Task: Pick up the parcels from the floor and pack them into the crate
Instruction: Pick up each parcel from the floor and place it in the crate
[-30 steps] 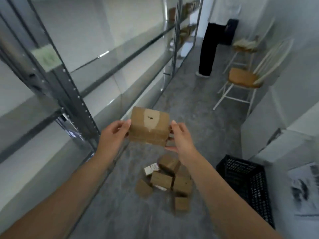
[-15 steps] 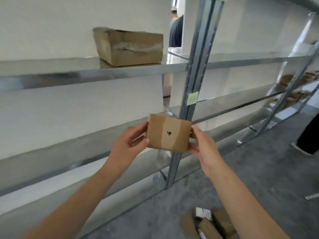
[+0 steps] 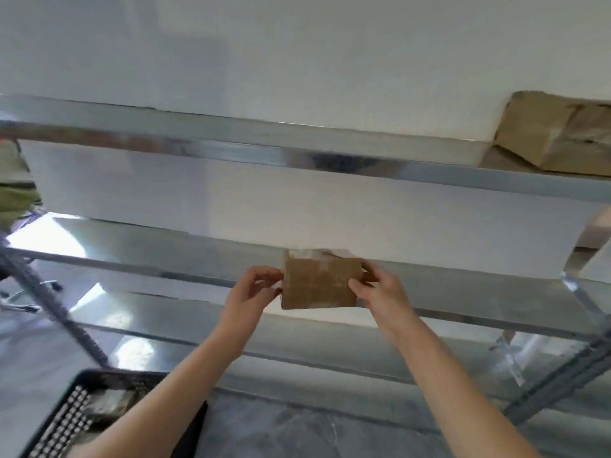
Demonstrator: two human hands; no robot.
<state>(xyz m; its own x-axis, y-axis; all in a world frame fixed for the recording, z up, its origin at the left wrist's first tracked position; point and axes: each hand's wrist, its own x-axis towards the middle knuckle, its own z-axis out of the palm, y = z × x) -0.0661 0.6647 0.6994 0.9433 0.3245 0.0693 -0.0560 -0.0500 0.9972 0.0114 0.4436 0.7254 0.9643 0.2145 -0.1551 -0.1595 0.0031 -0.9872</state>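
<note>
At frame centre, the brown parcel point(image 3: 319, 285) is pinched by its side edges between the left hand point(image 3: 253, 294) and the right hand point(image 3: 380, 294), held in front of the metal shelf point(image 3: 463, 292), while the black crate point(image 3: 69, 421) is seen at lower left.

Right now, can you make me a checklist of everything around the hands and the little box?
Surface: grey concrete floor below the shelves.
Job's things: small brown parcel held up in front of the metal shelves; black crate at bottom left, something brownish inside, too blurred to name.
Clutter: bigger cardboard box on the upper shelf, far right.
Grippers: left hand and right hand each pinch one end of the parcel.
Cables: nothing clearly seen.
Surroundings: white wall behind the shelves; blurry green shape at the left edge, cannot tell what.
</note>
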